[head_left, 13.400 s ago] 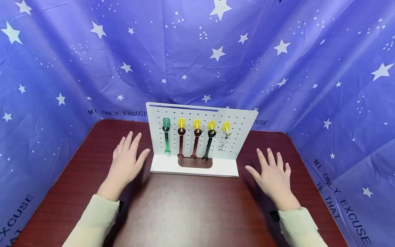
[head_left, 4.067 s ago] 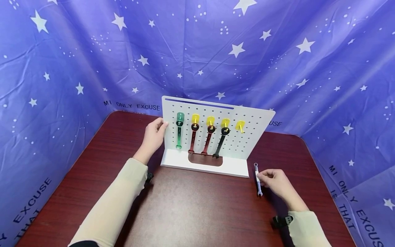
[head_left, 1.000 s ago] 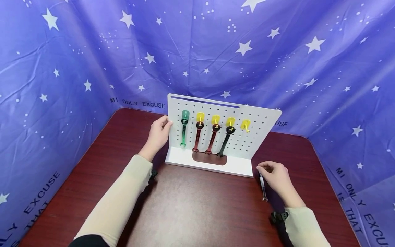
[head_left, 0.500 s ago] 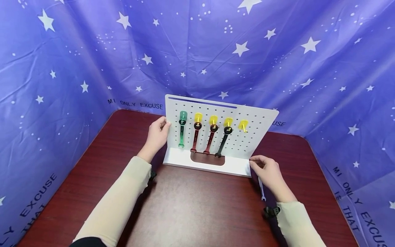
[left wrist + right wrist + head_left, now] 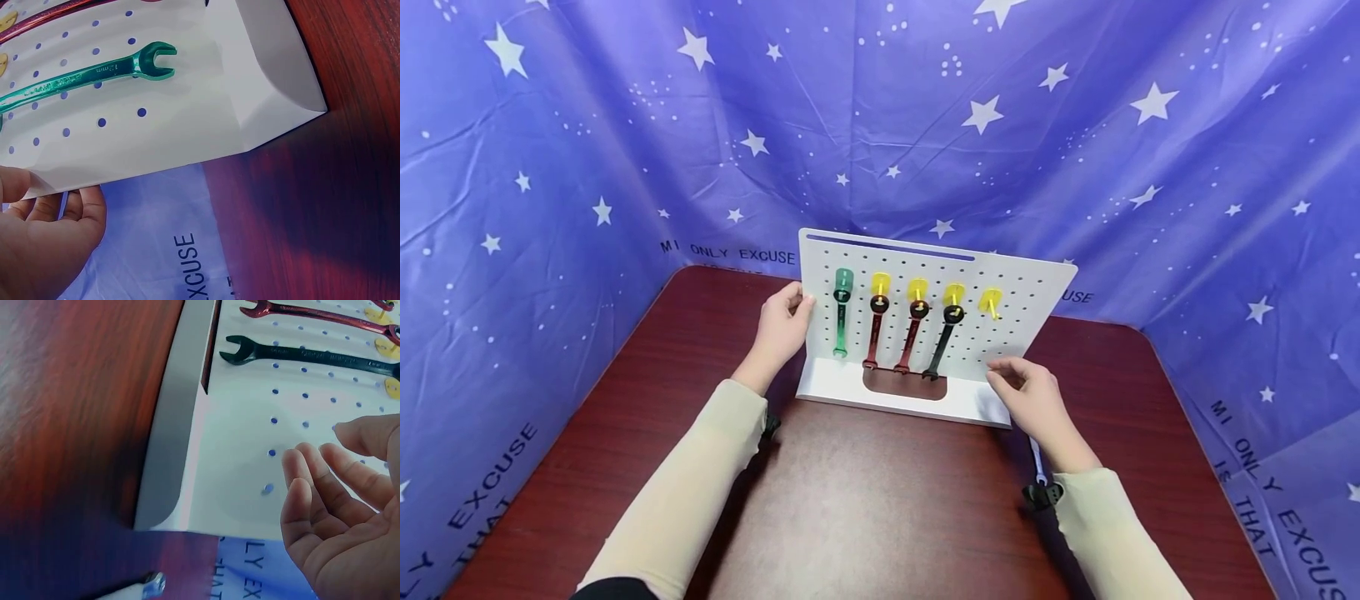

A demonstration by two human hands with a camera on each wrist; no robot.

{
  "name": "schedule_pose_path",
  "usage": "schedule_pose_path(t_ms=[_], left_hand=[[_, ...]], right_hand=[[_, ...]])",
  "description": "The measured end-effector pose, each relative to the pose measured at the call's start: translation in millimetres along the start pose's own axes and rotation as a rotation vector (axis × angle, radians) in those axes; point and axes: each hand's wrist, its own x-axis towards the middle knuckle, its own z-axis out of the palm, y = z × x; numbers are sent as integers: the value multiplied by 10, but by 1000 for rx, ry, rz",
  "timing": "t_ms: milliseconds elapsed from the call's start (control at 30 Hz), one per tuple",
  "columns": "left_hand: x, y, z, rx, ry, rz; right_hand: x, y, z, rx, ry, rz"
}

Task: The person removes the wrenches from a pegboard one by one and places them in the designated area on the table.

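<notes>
My left hand (image 5: 782,325) pinches the left edge of a white pegboard stand (image 5: 1045,287), thumb in front and fingers behind. My right hand (image 5: 1028,398) is near the board's lower right, thumb and fingers apart with nothing between them, as the right wrist view confirms. A silver combination wrench (image 5: 1037,462) lies on the table right of the stand, partly hidden under the right hand and wrist. On the board hang a green wrench (image 5: 841,329), two red wrenches (image 5: 875,333) and a dark wrench (image 5: 943,342). The rightmost yellow hook (image 5: 991,302) carries nothing.
The stand's white base (image 5: 835,385) has a cut-out at its middle and sits on a dark red wooden table (image 5: 865,500). A blue curtain with stars (image 5: 880,108) encloses the table behind and at both sides.
The silver wrench has come off the rightmost hook onto the table. My right hand has let go of it and moved left to the board. My left hand has come to grip the board's edge.
</notes>
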Motion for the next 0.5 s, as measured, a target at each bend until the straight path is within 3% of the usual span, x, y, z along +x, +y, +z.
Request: schedule_pose_path(t_ms=[500], left_hand=[[0,5,-10,5,-7,-12]], right_hand=[[161,-243,154,79,-32,-16]])
